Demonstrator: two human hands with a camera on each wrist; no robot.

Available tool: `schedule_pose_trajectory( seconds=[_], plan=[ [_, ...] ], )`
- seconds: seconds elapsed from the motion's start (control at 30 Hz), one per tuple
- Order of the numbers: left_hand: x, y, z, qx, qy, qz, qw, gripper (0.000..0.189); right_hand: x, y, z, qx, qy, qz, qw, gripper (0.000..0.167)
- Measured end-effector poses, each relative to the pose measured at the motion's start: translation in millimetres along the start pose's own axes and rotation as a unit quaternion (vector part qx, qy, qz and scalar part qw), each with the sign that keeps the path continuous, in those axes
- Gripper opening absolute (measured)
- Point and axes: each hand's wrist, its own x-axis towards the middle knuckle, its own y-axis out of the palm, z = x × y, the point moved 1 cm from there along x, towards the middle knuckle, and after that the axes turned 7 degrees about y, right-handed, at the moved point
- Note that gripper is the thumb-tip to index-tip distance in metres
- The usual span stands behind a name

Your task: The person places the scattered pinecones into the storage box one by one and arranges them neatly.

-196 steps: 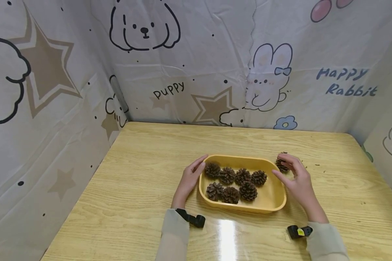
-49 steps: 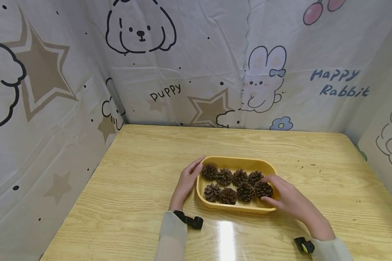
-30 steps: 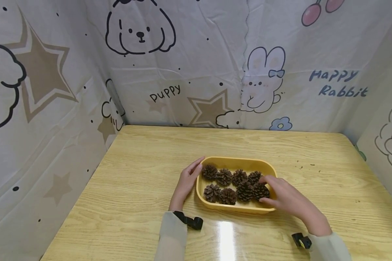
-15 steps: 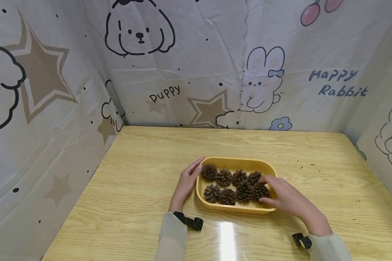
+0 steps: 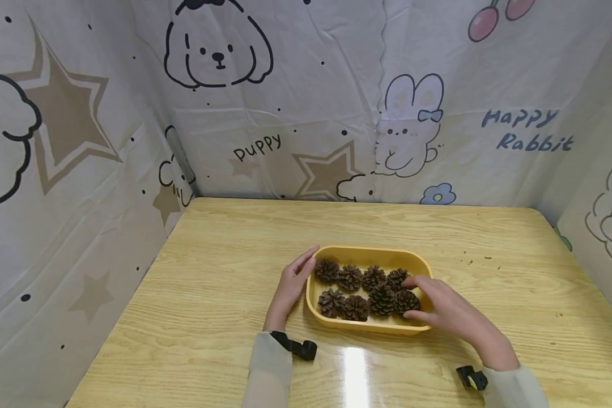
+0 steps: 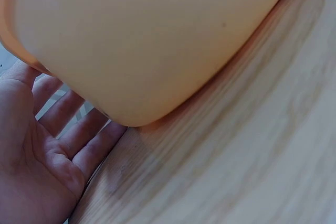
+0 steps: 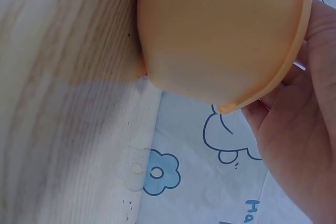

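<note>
A yellow rectangular tub (image 5: 367,327) stands on the table with two rows of brown pine cones in it. My left hand (image 5: 292,281) rests against its left end, fingers straight along the wall and thumb at the rim. In the left wrist view the left fingers (image 6: 86,129) extend behind the tub's corner. My right hand (image 5: 446,306) reaches over the right end, thumb and fingers bent around the rightmost pine cone (image 5: 407,302) of the front row. That cone sits against its neighbour (image 5: 382,299). In the right wrist view the tub wall hides the right fingertips.
The tub stands on a light wood table (image 5: 224,272). Small dark crumbs (image 5: 470,261) lie to the right beyond the tub. A printed cloth (image 5: 265,113) hangs behind the table and along both sides. Each wrist wears a small black camera (image 5: 302,348).
The right hand has brought the pine cone from the table beyond the tub's right end into the front row, then shifted it left against its neighbour. The left hand has stayed at the tub.
</note>
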Motion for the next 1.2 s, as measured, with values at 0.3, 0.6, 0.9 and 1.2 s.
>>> schedule_pose_trajectory(
  seconds=[0.3, 0.6, 0.9, 1.2],
  plan=[
    [-0.1, -0.3, -1.0, -0.004, -0.004, -0.004, 1.0000, 0.043, -2.3, 1, -1, 0.008, -0.004, -0.005, 0.9999, 0.051],
    [-10.5, -0.6, -32.2, -0.006, -0.003, 0.005, 1.0000, 0.042, -3.2, 1, -2, 0.018, -0.014, -0.008, 0.9997, 0.052],
    [-7.4, -0.4, -25.3, -0.005, -0.004, 0.006, 1.0000, 0.043, -6.2, -2, -2, 0.028, -0.025, -0.056, 0.9977, 0.046],
    [0.9, 0.7, -9.0, 0.006, 0.020, -0.051, 0.9985, 0.047, -3.9, -6, 3, 0.014, -0.045, -0.199, 0.9789, 0.049]
  ],
)
